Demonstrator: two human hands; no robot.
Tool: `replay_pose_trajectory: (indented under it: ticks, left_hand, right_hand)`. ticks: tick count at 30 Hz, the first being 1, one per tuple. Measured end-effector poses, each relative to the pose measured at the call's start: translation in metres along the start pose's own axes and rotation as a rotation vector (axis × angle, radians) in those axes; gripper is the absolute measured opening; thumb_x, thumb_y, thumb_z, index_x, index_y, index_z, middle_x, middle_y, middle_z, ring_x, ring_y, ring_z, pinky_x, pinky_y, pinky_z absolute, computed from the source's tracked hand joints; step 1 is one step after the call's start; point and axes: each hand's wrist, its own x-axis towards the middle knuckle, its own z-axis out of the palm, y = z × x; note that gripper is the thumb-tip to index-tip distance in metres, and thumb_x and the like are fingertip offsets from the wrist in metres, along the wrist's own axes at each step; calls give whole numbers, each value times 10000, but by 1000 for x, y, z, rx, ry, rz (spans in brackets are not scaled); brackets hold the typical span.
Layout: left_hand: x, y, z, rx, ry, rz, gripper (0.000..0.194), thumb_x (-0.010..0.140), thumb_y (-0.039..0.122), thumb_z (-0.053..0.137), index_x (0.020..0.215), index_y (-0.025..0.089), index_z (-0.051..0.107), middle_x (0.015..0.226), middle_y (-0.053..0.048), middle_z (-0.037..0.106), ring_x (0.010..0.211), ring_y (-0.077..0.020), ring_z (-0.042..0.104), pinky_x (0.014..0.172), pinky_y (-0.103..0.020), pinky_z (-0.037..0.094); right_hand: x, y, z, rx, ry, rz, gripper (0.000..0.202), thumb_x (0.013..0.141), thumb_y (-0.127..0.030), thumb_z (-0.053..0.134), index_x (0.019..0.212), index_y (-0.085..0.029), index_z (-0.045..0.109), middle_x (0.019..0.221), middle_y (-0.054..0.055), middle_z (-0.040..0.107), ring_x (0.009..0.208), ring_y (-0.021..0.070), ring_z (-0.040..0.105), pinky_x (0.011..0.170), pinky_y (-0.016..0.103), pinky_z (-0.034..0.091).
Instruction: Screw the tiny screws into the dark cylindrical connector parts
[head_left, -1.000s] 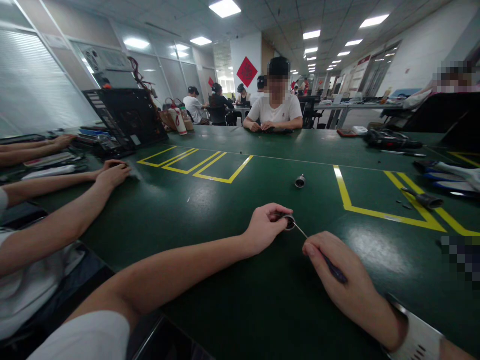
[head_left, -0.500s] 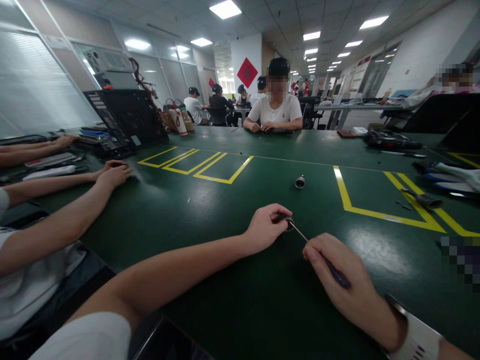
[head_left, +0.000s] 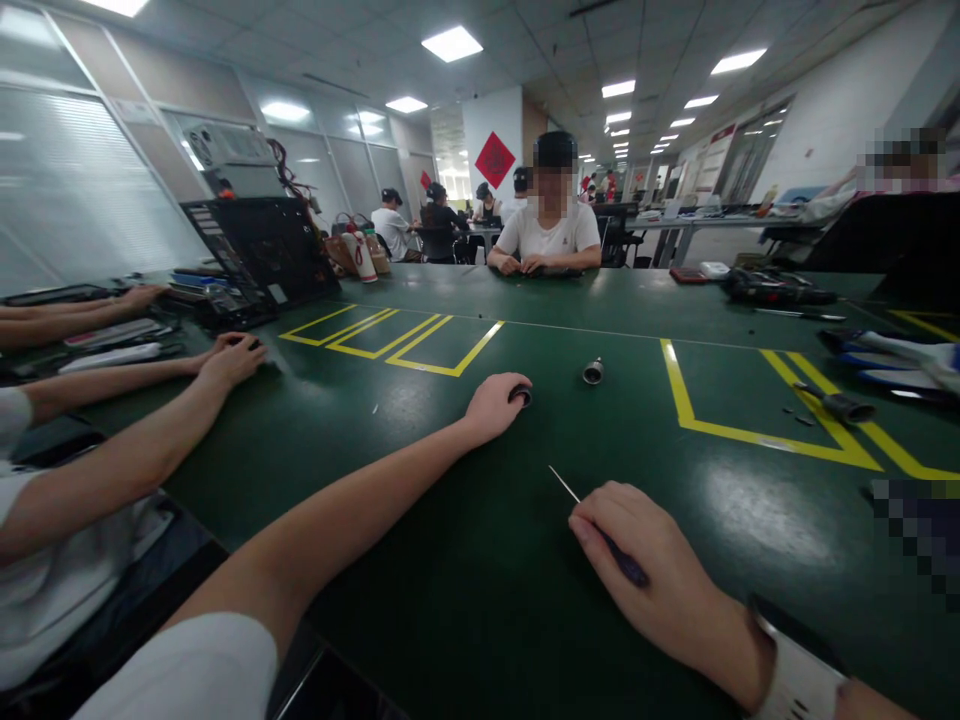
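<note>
My left hand (head_left: pixel 498 408) is closed round a small dark metal cup-shaped part (head_left: pixel 521 396) over the green table (head_left: pixel 435 560); the fingers hide much of it. Lower and to the right, my right hand (head_left: pixel 637 560) grips a screwdriver (head_left: pixel 626 562) by its dark handle. Its thin shaft points up and left, with the tip apart from the metal part. A second small metal part (head_left: pixel 593 372) rests on the table beyond my hands, right of the left one.
Yellow tape (head_left: pixel 682 400) marks boxes on the table. At the right lie a dark cylindrical tool (head_left: pixel 847 407), small bits and blue-white pliers (head_left: pixel 900 360). Another person's hands (head_left: pixel 232 360) are at the left; a person (head_left: pixel 551 235) sits opposite. A black case (head_left: pixel 262 250) stands back left.
My left hand has moved left and away from me with the metal part. The screwdriver tip has come away from that part, and my right hand has shifted left and slightly down.
</note>
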Motion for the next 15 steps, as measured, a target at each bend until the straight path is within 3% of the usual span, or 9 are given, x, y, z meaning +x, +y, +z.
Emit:
replay_pose_trajectory:
  ticks: [5, 11, 14, 15]
  left_hand:
    - [38, -2, 18, -19, 9, -30, 308, 828, 91, 448, 1074, 163, 617, 1162, -55, 626, 1083, -172, 562, 980, -300, 416]
    - [77, 8, 36, -45, 56, -95, 315, 821, 84, 455, 1080, 125, 631, 1151, -108, 625, 1073, -222, 562, 977, -362, 417]
    - [85, 9, 40, -70, 58, -101, 316, 814, 89, 467, 1074, 131, 640, 1153, -107, 625, 1072, -225, 560, 972, -363, 420]
    - [87, 9, 41, -81, 57, -102, 316, 808, 89, 475, 1071, 135, 644, 1153, -102, 627, 1074, -223, 559, 975, -357, 417]
  right_hand:
    - [0, 0, 1, 17, 17, 17, 202, 900, -172, 403, 786, -189, 569, 741, 40, 589, 672, 168, 535, 607, 319, 420]
    - [3, -1, -6, 84, 12, 38, 156, 883, -148, 422, 808, -182, 556, 757, 38, 576, 704, 174, 528, 642, 342, 413]
    - [-7, 2, 4, 329, -45, 114, 78, 864, -176, 495, 866, -216, 562, 847, 32, 587, 775, 175, 550, 669, 331, 433]
    - [-14, 5, 13, 502, -157, 74, 42, 848, -222, 545, 880, -229, 571, 871, 29, 594, 781, 174, 562, 661, 318, 449]
